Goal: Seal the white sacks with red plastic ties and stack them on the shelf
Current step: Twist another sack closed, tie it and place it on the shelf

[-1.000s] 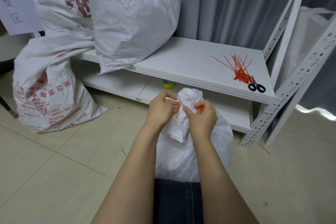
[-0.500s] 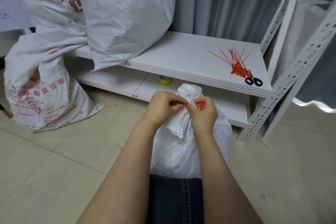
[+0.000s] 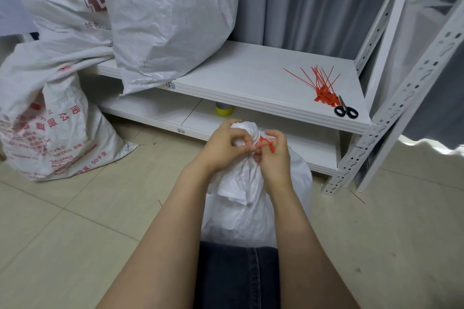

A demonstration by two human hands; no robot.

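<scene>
A white sack [image 3: 253, 211] stands on the floor in front of my knees, its neck bunched at the top. My left hand [image 3: 223, 148] grips the gathered neck and pinches the thin strap of a red tie [image 3: 266, 144]. My right hand [image 3: 275, 158] pinches the tie's red tag end beside the neck. The tie runs between both hands across the neck. A loose bundle of red ties [image 3: 322, 88] lies on the right of the white shelf [image 3: 251, 78]. A filled white sack [image 3: 170, 20] lies on the shelf's left part.
Black-handled scissors [image 3: 346, 110] lie next to the ties near the shelf's front edge. A printed sack [image 3: 47, 118] leans on the floor at left, another [image 3: 67, 2] above it. A yellow tape roll [image 3: 224, 110] sits on the lower shelf. The perforated upright [image 3: 391, 110] stands at right.
The view has tilted down slightly. My hands have shifted on the sack's neck, and the red tie now shows between the fingers of both hands at the neck.
</scene>
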